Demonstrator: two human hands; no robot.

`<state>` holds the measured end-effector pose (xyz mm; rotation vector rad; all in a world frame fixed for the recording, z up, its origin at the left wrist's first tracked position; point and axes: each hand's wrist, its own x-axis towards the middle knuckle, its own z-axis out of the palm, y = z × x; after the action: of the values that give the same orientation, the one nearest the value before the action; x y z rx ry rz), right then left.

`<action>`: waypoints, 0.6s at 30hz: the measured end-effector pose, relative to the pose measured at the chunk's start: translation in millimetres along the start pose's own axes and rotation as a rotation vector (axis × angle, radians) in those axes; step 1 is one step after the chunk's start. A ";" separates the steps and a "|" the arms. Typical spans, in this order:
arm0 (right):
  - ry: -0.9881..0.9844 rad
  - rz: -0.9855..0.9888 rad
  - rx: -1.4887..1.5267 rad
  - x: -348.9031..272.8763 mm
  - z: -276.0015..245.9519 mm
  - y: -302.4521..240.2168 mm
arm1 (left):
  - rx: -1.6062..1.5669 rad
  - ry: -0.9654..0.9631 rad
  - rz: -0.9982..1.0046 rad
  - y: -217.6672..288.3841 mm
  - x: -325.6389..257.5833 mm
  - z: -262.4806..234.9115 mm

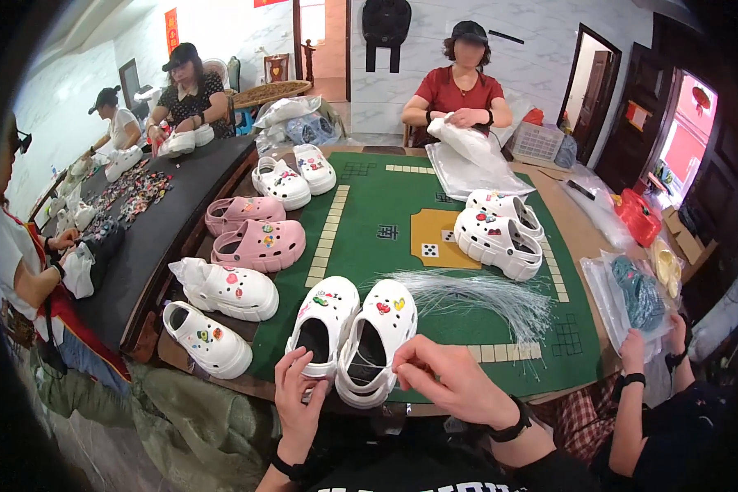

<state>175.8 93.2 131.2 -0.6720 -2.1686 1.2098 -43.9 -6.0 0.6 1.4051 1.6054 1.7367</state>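
Two white clogs with colourful charms stand side by side, toes away from me, at the table's near edge. My left hand (297, 397) has its fingers curled at the heel of the left clog (330, 310), gripping it. At the right clog (387, 322), my right hand (441, 375) pinches beside the heel strap. A thin pale strand runs across that clog's opening towards the pinch and looks like a plastic tie. Its end is hidden by my fingers. Just beyond lies a loose bundle of thin clear plastic ties (500, 305).
More charm-covered clogs stand around: white ones (230, 291) and pink ones (258, 245) on the left, a white pair (500, 242) at right. Across the green table mat (369, 176), a person in red handles a white bag (467, 143). Other people work left and right.
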 end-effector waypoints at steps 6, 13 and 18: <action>0.100 0.058 0.074 12.5 0.3 16.8 | 0.159 0.014 0.073 -2.7 -10.3 5.8; 0.275 0.173 0.516 28.7 13.1 58.6 | 0.068 0.116 -0.001 -2.0 -14.8 0.7; 0.395 0.110 0.233 35.6 8.0 76.9 | 0.067 0.106 -0.036 -3.7 -19.1 1.1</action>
<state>156.5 147.8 68.8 -0.8558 -1.6570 1.2406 -36.1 -19.9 -10.5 1.3262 1.7484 1.7787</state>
